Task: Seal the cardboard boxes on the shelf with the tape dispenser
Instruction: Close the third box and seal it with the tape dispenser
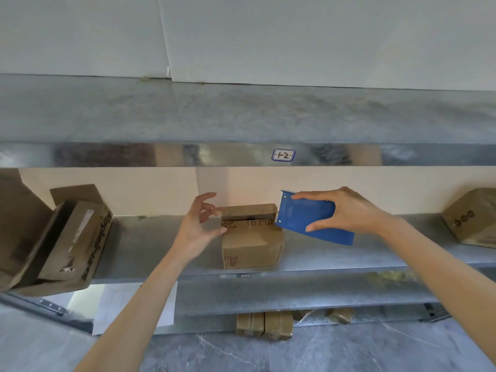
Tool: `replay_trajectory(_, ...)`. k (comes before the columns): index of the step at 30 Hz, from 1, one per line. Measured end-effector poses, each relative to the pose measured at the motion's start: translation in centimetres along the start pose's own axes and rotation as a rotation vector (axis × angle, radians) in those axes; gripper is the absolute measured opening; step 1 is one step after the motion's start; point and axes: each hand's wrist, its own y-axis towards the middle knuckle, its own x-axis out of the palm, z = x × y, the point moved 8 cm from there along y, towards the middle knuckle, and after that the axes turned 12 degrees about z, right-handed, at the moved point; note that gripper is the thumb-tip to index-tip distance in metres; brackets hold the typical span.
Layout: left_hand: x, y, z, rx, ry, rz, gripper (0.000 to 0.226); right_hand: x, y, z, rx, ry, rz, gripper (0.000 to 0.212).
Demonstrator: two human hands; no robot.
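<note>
My right hand (346,210) holds the blue tape dispenser (303,217), fingers curled over its top edge and thumb under its lower edge. Its toothed end sits against the upper right corner of the small cardboard box (252,245), tilted down toward me. My left hand (200,224) is spread loosely with nothing in it, fingertips at the left end of the box top; I cannot tell whether they touch it. The box stands on the metal shelf (349,253), its top flaps folded down with a dark gap between them. Well left of the box, a larger open carton (53,237) leans. Far right of it sits another brown box (472,218). Above the box, a "1-2" label (283,155) marks the upper shelf edge.
</note>
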Motion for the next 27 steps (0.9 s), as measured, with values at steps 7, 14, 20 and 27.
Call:
replay_trajectory(7,2.0,-0.2,-1.1,0.028,0.037,0.045,0.075,0.5,0.3,1.3,0.052,0.119,-0.044,0.061)
replay_trajectory(14,2.0,-0.5,-1.9,0.020,0.025,0.087,0.069,1.7,2.0,1.6,0.061,0.174,-0.061,0.057)
replay_trajectory(20,1.8,-0.4,-2.5,-0.003,0.011,0.103,0.069,2.9,3.2,2.2,0.066,0.215,-0.065,0.054)
replay_trajectory(27,1.7,-0.3,-2.7,-0.048,-0.028,0.099,0.068,4.0,4.3,2.6,0.052,0.246,-0.100,0.049)
